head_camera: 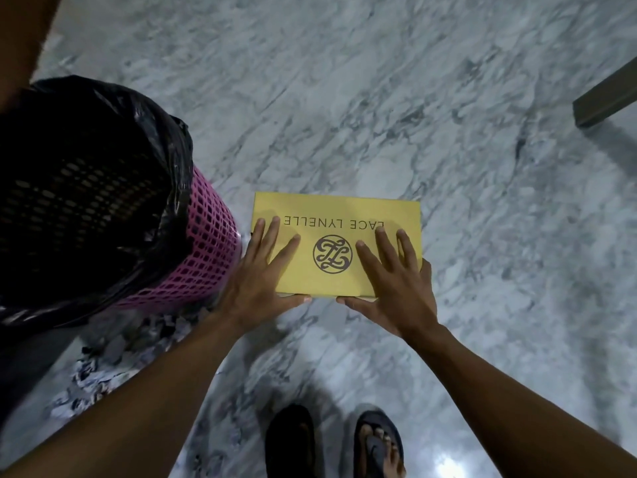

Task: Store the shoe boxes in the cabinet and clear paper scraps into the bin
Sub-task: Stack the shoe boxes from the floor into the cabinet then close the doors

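A yellow shoe box (336,215) with a dark round logo and upside-down lettering lies flat above the marble floor, its lid facing up. My left hand (262,274) lies on the lid's left part with straight fingers, thumb under the near edge. My right hand (393,281) lies the same way on the right part, thumb tucked below the near edge. A pink mesh bin (206,243) lined with a black bag stands just left of the box. Crumpled paper scraps (100,370) lie on the floor beside the bin's base.
Grey-white marble floor (344,98) spreads all around. A dark furniture edge (606,98) juts in at the upper right. My two feet in dark sandals (334,443) stand below the box.
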